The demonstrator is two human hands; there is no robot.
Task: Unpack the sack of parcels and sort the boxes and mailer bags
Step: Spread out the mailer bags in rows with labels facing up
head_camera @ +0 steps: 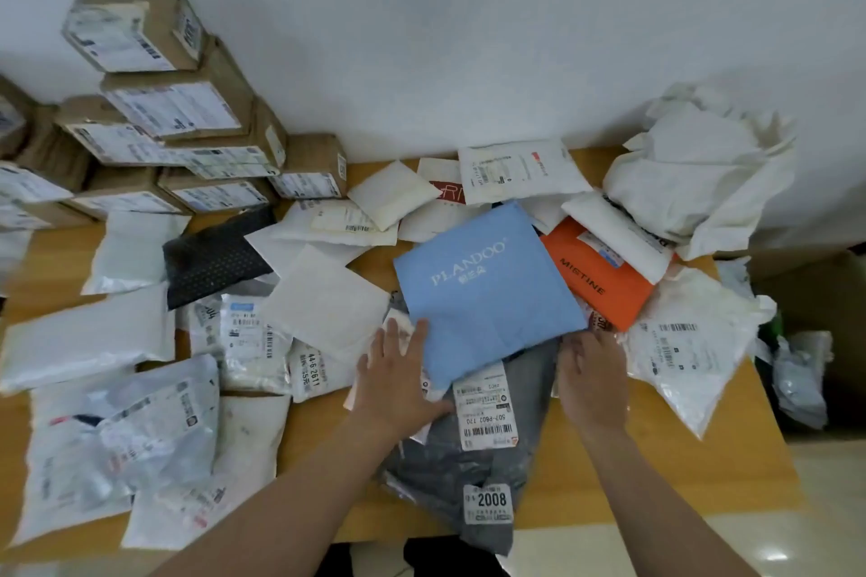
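A blue mailer bag [482, 290] printed PLANDOO lies on the pile in the middle of the wooden table [656, 473]. My left hand [398, 384] rests on its near left corner, thumb tucked under the edge. My right hand [593, 375] holds its near right corner, fingertips hidden beneath the bag. A grey mailer bag [473, 469] with white labels lies under both hands. An orange mailer bag [604, 276] sits to the right of the blue one. The crumpled white sack [703, 173] lies at the back right. Stacked cardboard boxes [173, 108] stand at the back left.
White and clear mailer bags [93, 337] cover the left and back of the table, with a black one [211, 258] among them. A white bag [689, 342] overhangs the right edge. More bags [801, 370] lie on the floor at right. A wall stands behind.
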